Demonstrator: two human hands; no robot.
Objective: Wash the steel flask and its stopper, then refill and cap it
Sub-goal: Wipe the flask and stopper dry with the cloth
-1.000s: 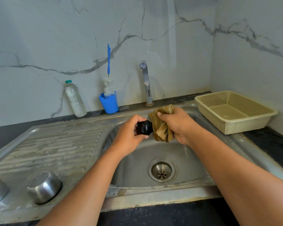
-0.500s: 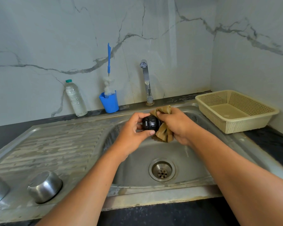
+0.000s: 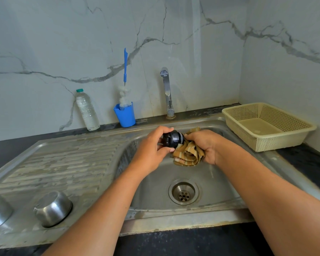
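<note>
Above the drain (image 3: 183, 192) — presumably for drips — the left hand (image 3: 151, 152) pinches the stopper (image 3: 173, 139), its end toward the cloth (image 3: 188, 157) in the right hand (image 3: 205, 145), grip curled.

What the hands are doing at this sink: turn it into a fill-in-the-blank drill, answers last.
1. The left hand holds the flask's black ____ above the sink.
2. The right hand grips a striped brown ____.
3. The bottle brush stands in a ____ cup.
Missing words: stopper; cloth; blue.
</note>
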